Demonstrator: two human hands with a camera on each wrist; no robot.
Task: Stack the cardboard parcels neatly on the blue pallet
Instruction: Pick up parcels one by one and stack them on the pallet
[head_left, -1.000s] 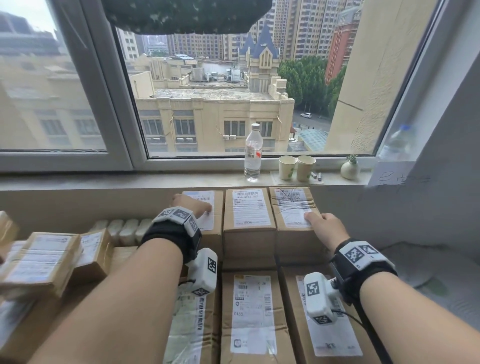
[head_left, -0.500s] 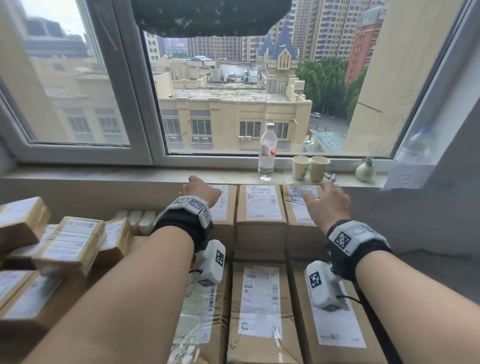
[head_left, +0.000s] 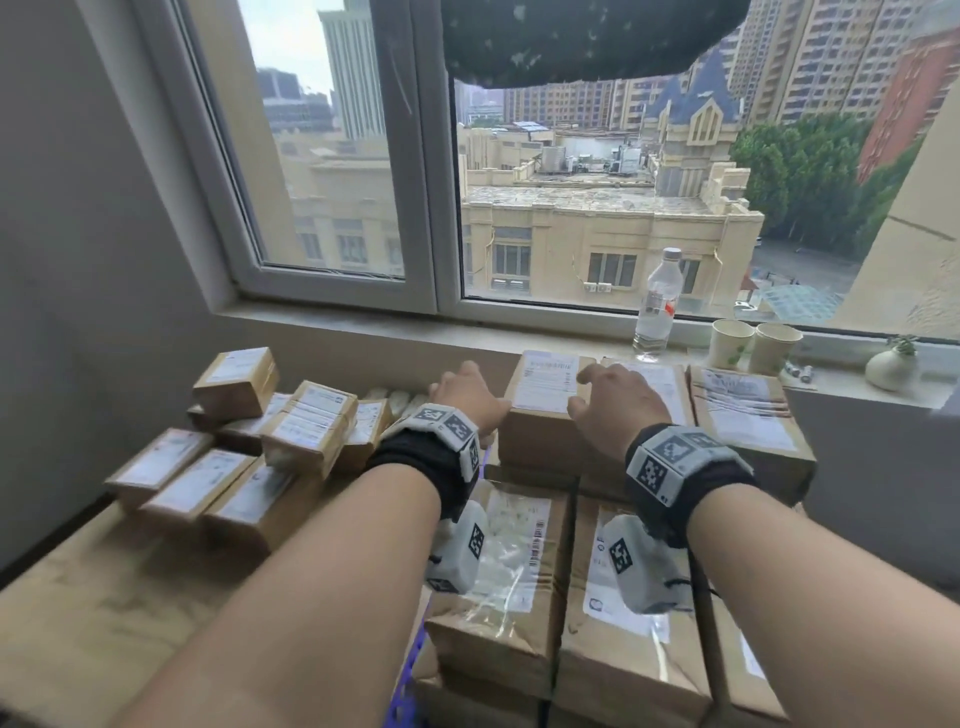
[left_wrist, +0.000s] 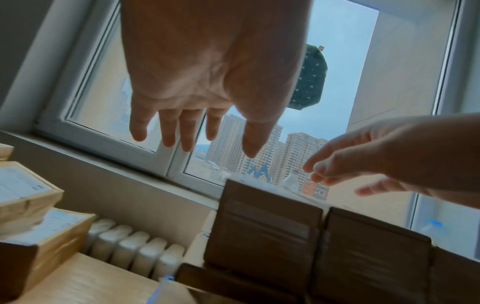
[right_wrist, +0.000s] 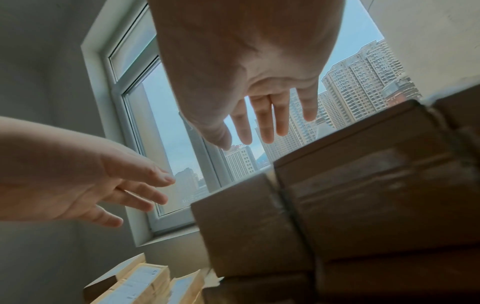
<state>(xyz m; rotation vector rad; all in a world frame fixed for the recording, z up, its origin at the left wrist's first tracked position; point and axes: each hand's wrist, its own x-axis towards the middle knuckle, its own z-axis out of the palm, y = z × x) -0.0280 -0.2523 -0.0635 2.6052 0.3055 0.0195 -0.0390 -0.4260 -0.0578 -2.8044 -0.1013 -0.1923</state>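
Brown cardboard parcels with white labels are stacked on the right, over a thin strip of blue pallet (head_left: 411, 662). The top back row holds three parcels: left (head_left: 545, 415), middle (head_left: 670, 389), right (head_left: 748, 421). Lower front parcels (head_left: 514, 587) lie under my wrists. My left hand (head_left: 462, 389) hovers just left of the top left parcel, fingers spread, holding nothing (left_wrist: 197, 133). My right hand (head_left: 613, 400) hovers over the top left and middle parcels, fingers spread and empty (right_wrist: 262, 127). A loose pile of smaller parcels (head_left: 306, 431) lies to the left.
On the window sill behind the stack stand a water bottle (head_left: 658, 301), two paper cups (head_left: 730, 343) and a small vase (head_left: 891, 366). A white radiator (left_wrist: 135, 248) sits between the loose pile and the stack. A flat brown surface (head_left: 104, 597) fills the left front.
Both hands have lifted off the top parcels and shifted left; the right one went from the right parcel to over the left and middle ones. The head view has swung left.
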